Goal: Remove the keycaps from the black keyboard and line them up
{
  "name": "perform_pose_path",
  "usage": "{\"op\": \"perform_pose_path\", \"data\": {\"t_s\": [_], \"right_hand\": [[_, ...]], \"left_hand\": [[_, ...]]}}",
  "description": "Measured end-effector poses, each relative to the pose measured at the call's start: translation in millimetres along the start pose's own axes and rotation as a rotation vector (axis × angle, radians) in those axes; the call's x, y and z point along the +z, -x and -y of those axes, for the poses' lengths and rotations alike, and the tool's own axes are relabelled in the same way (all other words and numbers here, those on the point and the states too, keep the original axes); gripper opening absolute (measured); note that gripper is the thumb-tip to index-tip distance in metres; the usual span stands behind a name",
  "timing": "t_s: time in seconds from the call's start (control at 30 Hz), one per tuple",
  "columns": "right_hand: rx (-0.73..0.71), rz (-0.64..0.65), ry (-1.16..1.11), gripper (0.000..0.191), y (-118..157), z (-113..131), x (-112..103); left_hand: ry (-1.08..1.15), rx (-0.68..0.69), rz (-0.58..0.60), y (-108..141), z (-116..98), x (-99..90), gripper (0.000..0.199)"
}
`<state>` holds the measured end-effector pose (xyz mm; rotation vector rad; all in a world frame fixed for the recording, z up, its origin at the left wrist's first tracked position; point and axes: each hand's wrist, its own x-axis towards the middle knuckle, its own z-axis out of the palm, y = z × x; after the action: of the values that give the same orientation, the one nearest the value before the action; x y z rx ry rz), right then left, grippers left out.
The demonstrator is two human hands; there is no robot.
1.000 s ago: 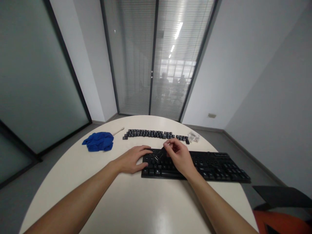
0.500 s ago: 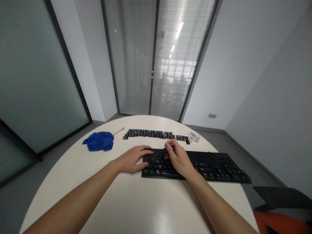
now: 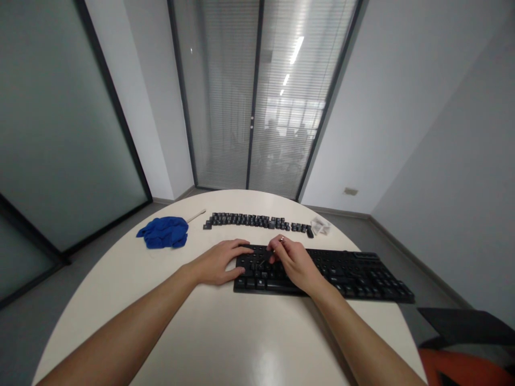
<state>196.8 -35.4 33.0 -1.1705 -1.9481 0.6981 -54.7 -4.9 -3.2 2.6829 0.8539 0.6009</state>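
Observation:
A black computer keyboard [image 3: 362, 276] lies across the table, with many keycaps off its upper left part and several still on its front row. My left hand [image 3: 220, 262] steadies its left end, forefinger along the back corner and thumb on the left side. Over the left part of the keys, my right hand [image 3: 293, 262] pinches a keycap puller [image 3: 263, 261], its thin wires pointing down-left at the keys. The fingers hide most of its handle. Whether a keycap sits in the wires is too small to tell.
Loose black keycaps [image 3: 241, 220] stand in rows behind the keyboard. A blue cloth [image 3: 163, 233] lies at the left, a white-tipped stick [image 3: 196, 215] beside it. Small clear-white packaging [image 3: 320, 225] is at the back right. A chair [image 3: 466, 327] stands at the right by the round table [image 3: 193, 338].
My right hand has turned slightly and lowered at the fingertips, the puller's wires now steeper over the keys. My left hand and the keyboard have stayed put.

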Motion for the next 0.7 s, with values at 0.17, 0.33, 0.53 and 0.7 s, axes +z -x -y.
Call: {"op": "perform_pose_path", "data": {"t_s": [0.17, 0.33, 0.53, 0.7], "right_hand": [[-0.053, 0.029, -0.009, 0.037, 1, 0, 4], [-0.080, 0.017, 0.001, 0.038, 2, 2, 7], [-0.080, 0.002, 0.028, 0.036, 2, 4, 11], [-0.096, 0.032, 0.106, 0.034, 2, 6, 18]], "left_hand": [[0.002, -0.006, 0.013, -1, 0, 0.1, 0.053], [0.001, 0.004, 0.006, -1, 0, 0.6, 0.052], [0.016, 0.006, -0.001, -1, 0, 1.0, 0.052], [0.019, 0.005, -0.007, -1, 3, 3.2, 0.055]]}}
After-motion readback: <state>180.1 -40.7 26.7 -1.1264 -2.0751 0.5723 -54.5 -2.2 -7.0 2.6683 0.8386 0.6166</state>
